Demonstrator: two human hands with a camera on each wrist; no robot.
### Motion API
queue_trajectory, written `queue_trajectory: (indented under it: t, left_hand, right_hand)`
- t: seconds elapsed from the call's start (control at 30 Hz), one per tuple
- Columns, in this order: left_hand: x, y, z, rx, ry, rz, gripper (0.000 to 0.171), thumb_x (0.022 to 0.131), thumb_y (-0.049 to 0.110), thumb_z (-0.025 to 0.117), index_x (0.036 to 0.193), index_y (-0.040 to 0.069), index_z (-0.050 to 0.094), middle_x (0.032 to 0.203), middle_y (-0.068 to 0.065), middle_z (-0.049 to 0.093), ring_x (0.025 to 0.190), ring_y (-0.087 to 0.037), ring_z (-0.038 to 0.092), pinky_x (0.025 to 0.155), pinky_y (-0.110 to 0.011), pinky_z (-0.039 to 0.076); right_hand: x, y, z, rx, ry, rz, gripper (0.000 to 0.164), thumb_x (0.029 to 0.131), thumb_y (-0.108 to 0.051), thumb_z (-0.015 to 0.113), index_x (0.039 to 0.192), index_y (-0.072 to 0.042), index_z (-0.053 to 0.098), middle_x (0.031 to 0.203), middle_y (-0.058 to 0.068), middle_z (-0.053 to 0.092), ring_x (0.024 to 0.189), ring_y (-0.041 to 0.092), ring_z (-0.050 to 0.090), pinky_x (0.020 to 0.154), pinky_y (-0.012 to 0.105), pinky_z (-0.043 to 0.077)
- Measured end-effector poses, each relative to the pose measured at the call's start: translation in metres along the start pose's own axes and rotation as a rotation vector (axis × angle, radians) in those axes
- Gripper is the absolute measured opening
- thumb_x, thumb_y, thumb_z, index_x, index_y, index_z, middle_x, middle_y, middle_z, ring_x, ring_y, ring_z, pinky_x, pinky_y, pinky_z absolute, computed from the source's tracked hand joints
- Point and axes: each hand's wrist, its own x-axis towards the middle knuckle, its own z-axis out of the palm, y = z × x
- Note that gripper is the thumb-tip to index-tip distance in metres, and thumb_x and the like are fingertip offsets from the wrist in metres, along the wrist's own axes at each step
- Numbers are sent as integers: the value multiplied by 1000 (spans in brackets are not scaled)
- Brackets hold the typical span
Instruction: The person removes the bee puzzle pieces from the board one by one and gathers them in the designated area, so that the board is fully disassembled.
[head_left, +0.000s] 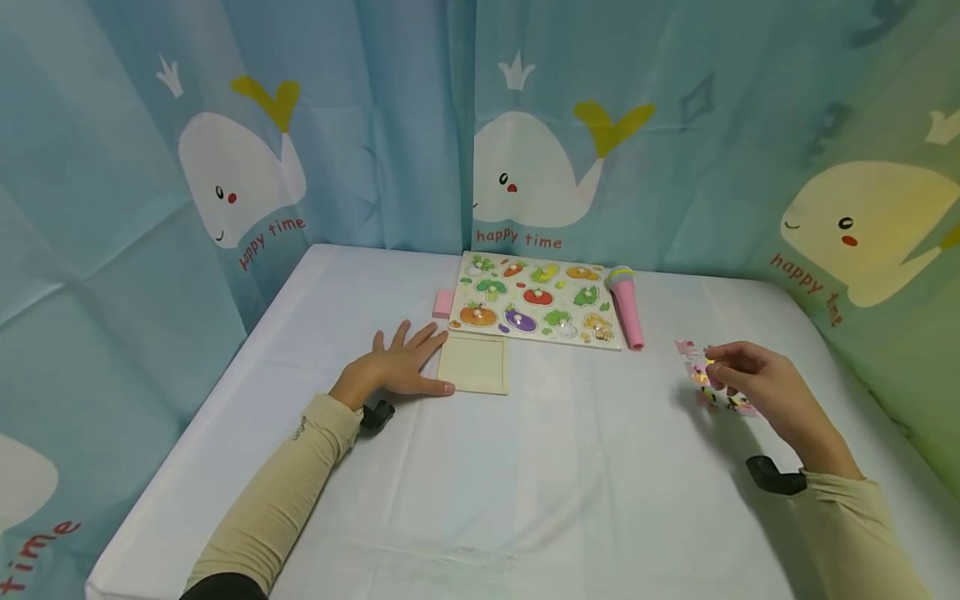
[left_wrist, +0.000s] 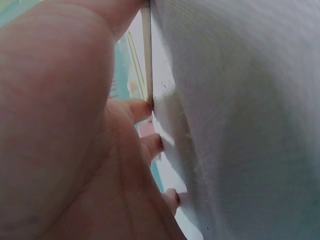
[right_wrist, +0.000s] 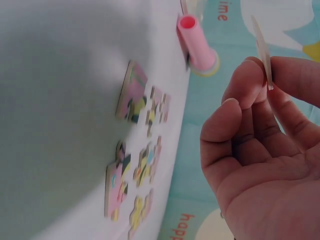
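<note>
My left hand lies with its fingers spread at the left side of a shallow square wooden puzzle tray. Its thumb and index finger touch the tray's edge. Above the right part of the table, my right hand pinches a thin puzzle piece between thumb and finger, seen nearly edge-on in the right wrist view. Below that hand, several loose pink and yellow puzzle pieces lie on the table, partly hidden by the hand in the head view.
Behind the tray lies a vegetable peg board, with a pink toy microphone along its right side. A small pink block sits left of the board. The white-covered table meets printed curtains at the back and sides.
</note>
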Motion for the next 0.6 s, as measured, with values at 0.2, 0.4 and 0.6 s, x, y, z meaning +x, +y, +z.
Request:
queue_trajectory:
  t: [0.2, 0.4, 0.6]
  left_hand:
    - [2, 0, -1, 20, 12, 1, 107, 97, 70, 62, 175, 20, 9, 180, -8, -4, 161, -46, -13, 119, -77, -6]
    - [-2, 2, 4, -4, -12, 0, 108, 96, 69, 64, 175, 19, 10, 180, -9, -3, 161, -47, -14, 119, -77, -8]
    - [-1, 3, 4, 13, 3, -3, 107, 96, 70, 62, 175, 20, 9, 180, -8, -4, 161, -46, -14, 119, -77, -7]
  right_hand:
    - [-5, 6, -9, 30, 23, 8, 15, 106, -10, 68, 114, -21, 74, 98, -12, 74, 81, 7, 64, 69, 20, 52]
    - [-14, 21, -15, 45, 40, 22, 10, 106, -5, 67, 110, -13, 73, 87, -7, 72, 74, 12, 64, 66, 22, 52]
    - [-20, 38, -28, 87, 61, 54, 25, 106, -3, 64, 104, -25, 75, 86, -11, 73, 75, 7, 65, 65, 19, 51]
